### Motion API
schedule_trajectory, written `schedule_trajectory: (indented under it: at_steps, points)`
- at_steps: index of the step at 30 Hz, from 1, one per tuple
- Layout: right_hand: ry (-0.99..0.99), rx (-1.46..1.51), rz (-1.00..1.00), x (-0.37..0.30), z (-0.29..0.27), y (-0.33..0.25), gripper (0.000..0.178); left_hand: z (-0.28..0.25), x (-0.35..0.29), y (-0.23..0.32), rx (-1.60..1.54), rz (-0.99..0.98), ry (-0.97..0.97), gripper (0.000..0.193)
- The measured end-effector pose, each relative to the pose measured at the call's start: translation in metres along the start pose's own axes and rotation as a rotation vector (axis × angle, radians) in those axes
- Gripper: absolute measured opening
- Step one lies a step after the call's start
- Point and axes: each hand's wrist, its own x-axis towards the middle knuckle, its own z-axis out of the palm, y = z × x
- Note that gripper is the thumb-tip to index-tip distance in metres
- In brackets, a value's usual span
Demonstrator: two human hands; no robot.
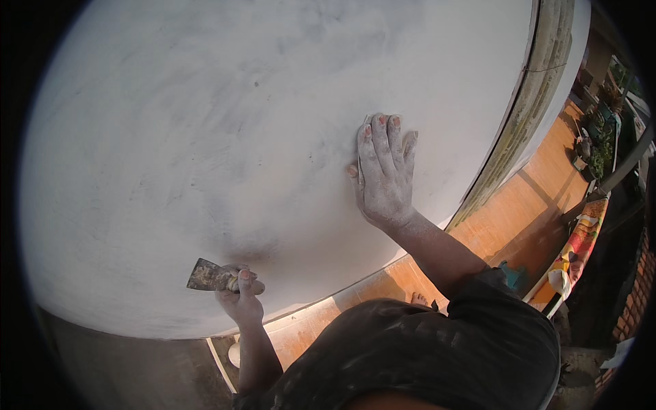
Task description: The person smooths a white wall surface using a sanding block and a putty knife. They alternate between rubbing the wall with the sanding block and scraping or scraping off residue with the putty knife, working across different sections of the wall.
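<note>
My right hand, coated in pale dust, presses flat against a white wall with its fingers stretched upward. Thin edges of what looks like a sheet of sandpaper show by the fingertips; the palm hides most of it. Lower and to the left, my left hand is closed round the handle of a putty knife. The knife's wide, stained blade points left, close to the wall. Grey smudges and a few small dark pits mark the wall's surface.
A weathered vertical strip borders the wall on the right. Below runs an orange tiled floor, where part of a bare foot shows. Colourful cloth hangs over a railing at the right, near potted plants.
</note>
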Motion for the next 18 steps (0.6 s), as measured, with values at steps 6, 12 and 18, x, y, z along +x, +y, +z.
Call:
schedule_trajectory:
  at_steps: [6, 12, 18]
  points:
    - [0.073, -0.048, 0.1, 0.022, 0.013, 0.003, 0.075, -0.013, 0.025, -0.027, 0.007, -0.034, 0.022, 0.022]
    - [-0.039, -0.132, 0.058, 0.007, 0.011, 0.012, 0.061, -0.016, 0.027, -0.053, -0.05, 0.187, -0.025, 0.017]
    - [0.008, -0.049, 0.105, 0.015, 0.013, 0.022, 0.061, -0.021, 0.028, -0.058, -0.013, 0.143, -0.036, 0.024]
